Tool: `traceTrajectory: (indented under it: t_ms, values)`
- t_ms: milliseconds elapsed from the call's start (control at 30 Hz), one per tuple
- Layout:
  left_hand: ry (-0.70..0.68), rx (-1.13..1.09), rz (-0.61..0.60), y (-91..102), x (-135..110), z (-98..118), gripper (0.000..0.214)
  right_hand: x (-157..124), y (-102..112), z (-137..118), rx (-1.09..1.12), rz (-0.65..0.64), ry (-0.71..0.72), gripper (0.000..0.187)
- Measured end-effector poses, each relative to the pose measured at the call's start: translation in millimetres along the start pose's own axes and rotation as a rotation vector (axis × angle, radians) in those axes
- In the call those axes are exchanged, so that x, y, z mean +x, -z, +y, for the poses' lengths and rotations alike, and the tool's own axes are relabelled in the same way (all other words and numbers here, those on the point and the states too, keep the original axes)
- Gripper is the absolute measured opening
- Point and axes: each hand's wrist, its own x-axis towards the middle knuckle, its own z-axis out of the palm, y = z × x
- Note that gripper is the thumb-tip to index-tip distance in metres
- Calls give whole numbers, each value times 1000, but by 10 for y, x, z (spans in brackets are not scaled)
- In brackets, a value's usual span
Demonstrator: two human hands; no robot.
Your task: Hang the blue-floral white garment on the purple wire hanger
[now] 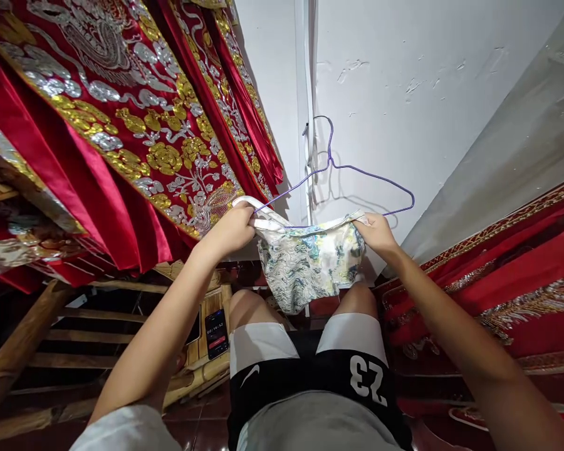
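A purple wire hanger [352,168] hangs by its hook at the white wall. On its left side sits part of a light garment with a blue, green and yellow pattern [310,266]; the hanger's right end is bare. My left hand [232,230] is closed on the garment's white edge at the hanger's left end, where the hanger's tip is hidden. My right hand [375,232] pinches the garment's upper right edge, just below the hanger's bottom bar. Between both hands the edge is stretched out, and the cloth drops down in front of my knees.
Red cloth with gold and silver sequins [164,125] hangs on the left. More red embroidered fabric [512,294] lies along the right. A bamboo bench [197,382] stands at lower left with a phone [217,332] on it. A pipe [308,75] runs down the white wall.
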Motion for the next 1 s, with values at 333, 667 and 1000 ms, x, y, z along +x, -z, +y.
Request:
traceTrajectory:
  t_ms: [333, 667, 1000]
  values:
    - [-85, 102, 318, 130, -74, 65, 16, -97, -36, -51, -153, 19, 92, 29]
    - [-289, -182, 388, -105, 407, 357, 41, -405, -149, -148, -84, -121, 70, 31]
    - [-239, -195, 527, -197, 499, 198, 17, -110, 788, -292, -41, 123, -41, 23]
